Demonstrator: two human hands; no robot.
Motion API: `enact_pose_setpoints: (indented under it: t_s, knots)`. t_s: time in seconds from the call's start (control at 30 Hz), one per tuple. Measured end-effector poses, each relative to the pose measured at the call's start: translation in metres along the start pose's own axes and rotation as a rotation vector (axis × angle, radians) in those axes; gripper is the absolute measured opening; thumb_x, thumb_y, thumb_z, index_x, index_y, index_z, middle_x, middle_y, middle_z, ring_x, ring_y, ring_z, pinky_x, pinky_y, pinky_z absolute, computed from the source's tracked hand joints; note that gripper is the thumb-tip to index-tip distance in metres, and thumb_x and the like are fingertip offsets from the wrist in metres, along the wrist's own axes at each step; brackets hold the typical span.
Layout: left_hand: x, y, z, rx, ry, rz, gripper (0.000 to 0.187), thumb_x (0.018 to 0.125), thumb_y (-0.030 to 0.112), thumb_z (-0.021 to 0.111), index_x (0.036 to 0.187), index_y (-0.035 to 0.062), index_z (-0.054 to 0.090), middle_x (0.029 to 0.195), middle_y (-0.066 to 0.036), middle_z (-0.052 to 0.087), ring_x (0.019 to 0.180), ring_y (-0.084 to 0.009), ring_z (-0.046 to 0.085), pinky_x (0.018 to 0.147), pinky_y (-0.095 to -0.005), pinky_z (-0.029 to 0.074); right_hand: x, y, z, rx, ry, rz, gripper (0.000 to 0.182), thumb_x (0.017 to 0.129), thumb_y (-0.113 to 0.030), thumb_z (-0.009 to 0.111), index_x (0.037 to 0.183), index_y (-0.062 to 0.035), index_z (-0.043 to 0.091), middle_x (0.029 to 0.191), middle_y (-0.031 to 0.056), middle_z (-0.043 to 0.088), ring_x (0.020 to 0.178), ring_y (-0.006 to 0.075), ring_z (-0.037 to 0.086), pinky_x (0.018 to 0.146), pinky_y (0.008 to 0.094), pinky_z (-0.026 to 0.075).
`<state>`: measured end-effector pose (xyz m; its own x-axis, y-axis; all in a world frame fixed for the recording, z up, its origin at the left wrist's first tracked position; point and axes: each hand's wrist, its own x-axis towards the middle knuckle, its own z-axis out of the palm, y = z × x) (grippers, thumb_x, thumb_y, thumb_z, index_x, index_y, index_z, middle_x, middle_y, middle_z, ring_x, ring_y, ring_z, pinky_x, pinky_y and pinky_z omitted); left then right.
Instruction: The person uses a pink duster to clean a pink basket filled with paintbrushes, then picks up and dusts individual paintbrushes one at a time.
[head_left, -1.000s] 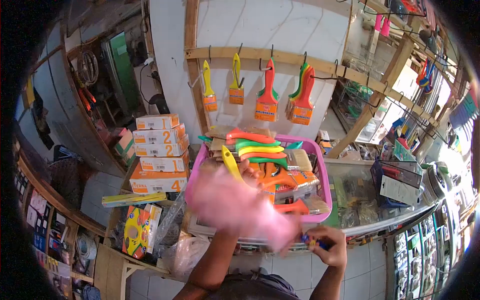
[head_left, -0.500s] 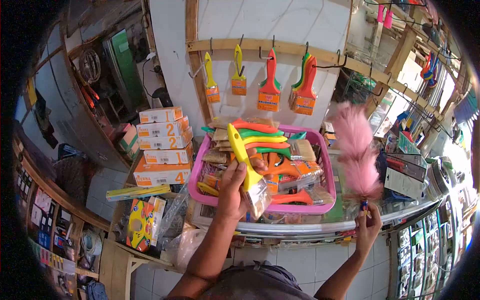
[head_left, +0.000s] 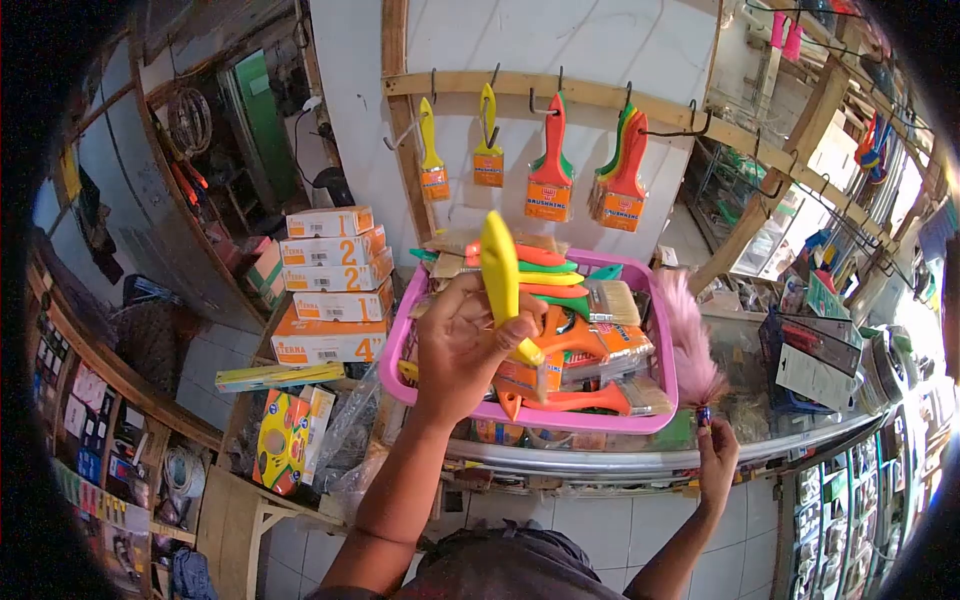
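Observation:
My left hand [head_left: 455, 350] is closed around a yellow-handled paintbrush [head_left: 499, 262], held above the pink plastic basket [head_left: 600, 424] with its handle upright. The bristle end of this brush points down and is hard to make out. Paintbrushes [head_left: 590, 345] with orange, green, yellow and red handles lie piled in the basket, several in clear packaging. My right hand [head_left: 716, 455], closed, grips the short handle of a pink fluffy duster [head_left: 693, 345]. The duster's head stands upright just beside the basket's right side.
Orange-and-white boxes [head_left: 330, 340] are stacked left of the basket, with a yellow crayon-like box [head_left: 283, 440] below them. Paintbrushes [head_left: 550, 165] hang from hooks on a wooden rail [head_left: 460, 84]. A glass counter [head_left: 770, 435] holds the basket; a dark tray [head_left: 810, 350] stands at right.
My left hand has turned the yellow-handled paintbrush, so its handle now points up towards me. My right hand has moved the duster left and lower, closer to the basket.

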<state>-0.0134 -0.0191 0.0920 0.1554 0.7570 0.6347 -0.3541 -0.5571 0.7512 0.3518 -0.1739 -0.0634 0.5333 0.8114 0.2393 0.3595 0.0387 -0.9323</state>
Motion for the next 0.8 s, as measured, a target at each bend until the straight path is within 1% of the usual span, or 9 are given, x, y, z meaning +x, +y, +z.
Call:
enact_pose_setpoints:
  t_s: [0.07,0.17,0.27,0.3,0.33,0.47,0.67,0.7,0.8]
  knots:
    - [0.002,0.006,0.003,-0.001,0.014,-0.053,0.042,0.095,0.023,0.071,0.123,-0.0016,0.051,0.102,-0.018,0.071,0.086,-0.0196,0.069,0.079,-0.0354,0.058,-0.005,-0.009,0.006,0.195,-0.019,0.102,0.016,0.100,-0.013,0.059,0.107,0.0017,0.057,0.079,0.0010,0.055,0.072,0.0098,0.049,0.066,0.0266,0.041]
    - [0.010,0.006,0.007,0.004,0.010,-0.048,0.041,0.098,0.023,0.066,0.126,-0.0024,0.051,0.102,-0.017,0.071,0.088,-0.0198,0.068,0.082,-0.0356,0.057,-0.007,-0.035,0.014,0.338,0.008,0.022,0.016,0.103,-0.016,0.055,0.110,-0.0010,0.053,0.078,0.0001,0.052,0.072,0.0087,0.046,0.064,0.0256,0.040]
    - [0.017,0.005,0.009,0.026,-0.021,-0.063,0.040,0.101,0.021,0.062,0.130,-0.0027,0.050,0.103,-0.014,0.070,0.094,-0.0197,0.067,0.088,-0.0349,0.055,0.007,-0.018,0.011,0.022,0.062,-0.001,0.016,0.103,-0.016,0.054,0.109,-0.0016,0.051,0.081,0.0039,0.052,0.073,0.0126,0.047,0.066,0.0297,0.043]
    - [0.020,0.004,0.010,0.030,-0.041,-0.055,0.039,0.102,0.020,0.060,0.132,-0.0027,0.050,0.104,-0.014,0.069,0.096,-0.0196,0.067,0.089,-0.0346,0.054,0.012,-0.013,0.015,-0.262,0.098,-0.108,0.016,0.102,-0.014,0.054,0.109,-0.0010,0.049,0.082,0.0114,0.053,0.075,0.0230,0.053,0.071,0.0372,0.045]
    - [0.022,0.003,0.010,0.033,-0.060,-0.043,0.039,0.102,0.019,0.059,0.133,-0.0027,0.050,0.105,-0.013,0.069,0.098,-0.0195,0.066,0.091,-0.0343,0.053,0.010,-0.022,0.020,-0.344,0.100,0.016,0.017,0.100,-0.012,0.054,0.110,-0.0001,0.049,0.090,0.0193,0.055,0.084,0.0352,0.056,0.079,0.0437,0.045]
    - [0.023,-0.001,0.009,0.022,-0.068,-0.066,0.041,0.103,0.016,0.058,0.136,-0.0041,0.049,0.113,-0.011,0.066,0.104,-0.0183,0.065,0.095,-0.0333,0.051,0.009,0.043,0.026,-0.586,0.050,-0.112,0.023,0.096,-0.011,0.055,0.113,0.0039,0.050,0.112,0.0286,0.050,0.104,0.0490,0.050,0.091,0.0546,0.042]
    - [0.032,0.005,0.005,0.058,-0.116,-0.075,0.043,0.101,0.012,0.061,0.136,-0.0083,0.049,0.123,-0.014,0.064,0.113,-0.0183,0.062,0.100,-0.0323,0.050,0.011,0.019,0.023,-0.761,-0.069,-0.068,0.025,0.093,-0.015,0.063,0.112,0.0023,0.060,0.111,0.0260,0.057,0.109,0.0458,0.054,0.092,0.0520,0.044]
    - [0.034,0.007,0.004,0.060,-0.129,-0.077,0.043,0.101,0.013,0.062,0.136,-0.0084,0.050,0.122,-0.013,0.065,0.113,-0.0183,0.063,0.099,-0.0319,0.050,0.012,0.004,0.021,-0.910,0.047,-0.165,0.025,0.092,-0.015,0.065,0.110,0.0027,0.063,0.107,0.0226,0.061,0.103,0.0400,0.059,0.089,0.0476,0.047]
    - [0.038,0.012,0.005,0.067,-0.156,-0.064,0.043,0.100,0.014,0.063,0.135,-0.0084,0.051,0.117,-0.012,0.067,0.110,-0.0181,0.065,0.097,-0.0313,0.052,0.019,-0.107,0.026,-0.496,0.154,-0.302,0.026,0.090,-0.012,0.067,0.111,0.0029,0.064,0.103,0.0181,0.065,0.091,0.0311,0.063,0.082,0.0398,0.050]
